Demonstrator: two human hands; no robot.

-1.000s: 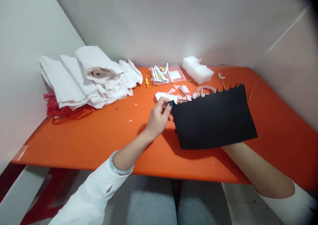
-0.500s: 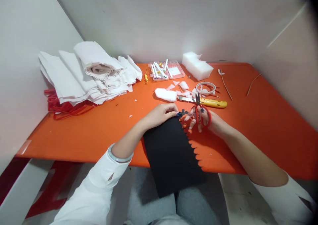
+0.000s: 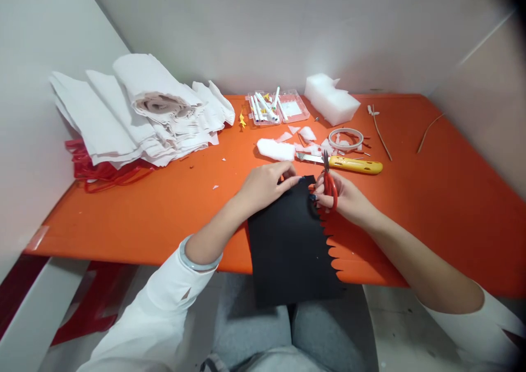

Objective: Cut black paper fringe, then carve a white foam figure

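Note:
A black sheet with a scalloped right edge hangs partly over the table's front edge, above my lap. My left hand is closed on its far edge, thumb on top. In my right hand is a pair of scissors with red handles, blades pointing away from me. My right fingertips are close against the sheet's far right corner; whether they also pinch it I cannot tell. Just beyond the scissors lies a yellow utility knife with its blade out.
White foam scraps, a tape roll and a foam block lie behind the knife. A plastic case holds white markers. Folded white paper is piled at left on red plastic. Thin sticks lie at right.
The sheet has swung straighter and shifted right. My right hand has drawn closer to its far corner, with the scissors turned. The small cut flaps near my left fingertips are no longer visible.

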